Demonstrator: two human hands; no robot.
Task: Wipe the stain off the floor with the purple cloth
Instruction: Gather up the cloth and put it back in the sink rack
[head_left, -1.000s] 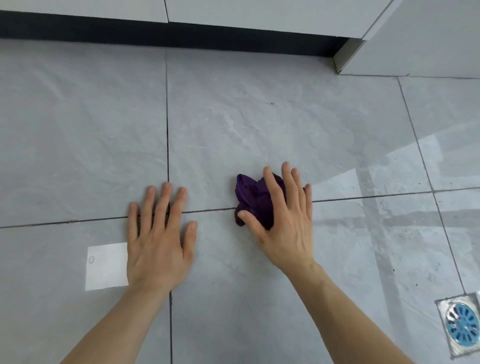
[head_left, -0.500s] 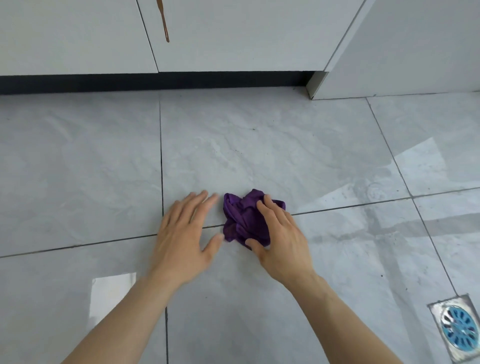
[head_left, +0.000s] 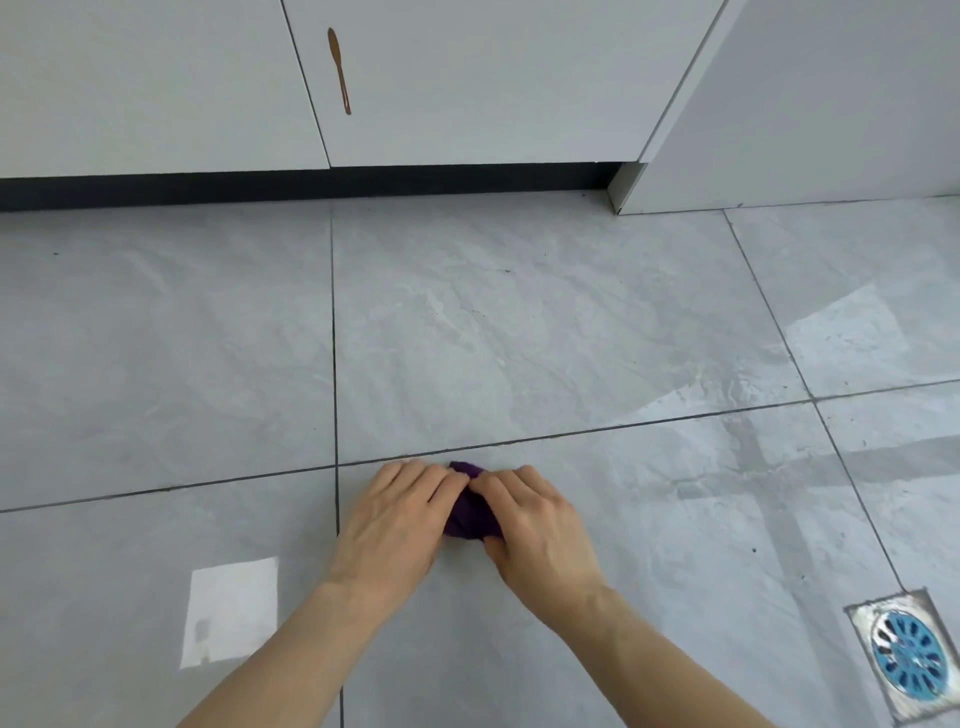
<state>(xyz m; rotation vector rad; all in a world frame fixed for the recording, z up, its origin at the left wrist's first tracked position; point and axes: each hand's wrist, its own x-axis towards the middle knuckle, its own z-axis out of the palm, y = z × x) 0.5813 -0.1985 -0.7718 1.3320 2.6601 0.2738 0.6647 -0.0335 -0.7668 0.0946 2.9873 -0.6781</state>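
Note:
The purple cloth (head_left: 470, 512) lies bunched on the grey tiled floor (head_left: 519, 338), just below a grout line. My left hand (head_left: 397, 519) and my right hand (head_left: 535, 525) close on it from either side, fingertips meeting over its top, so only a strip of cloth shows between them. No stain on the floor is plain to see around the cloth; the floor under it is hidden.
White cabinet doors (head_left: 467, 78) with a dark kickboard (head_left: 311, 184) run along the back; a brown drip mark (head_left: 338, 70) streaks one door. A blue-grated floor drain (head_left: 906, 654) sits at the lower right. A bright light patch (head_left: 231, 608) lies at the lower left.
My left hand moved right from flat on the floor onto the cloth. Both hands now gather the cloth, which looks more bunched. The view tilted up toward the cabinets.

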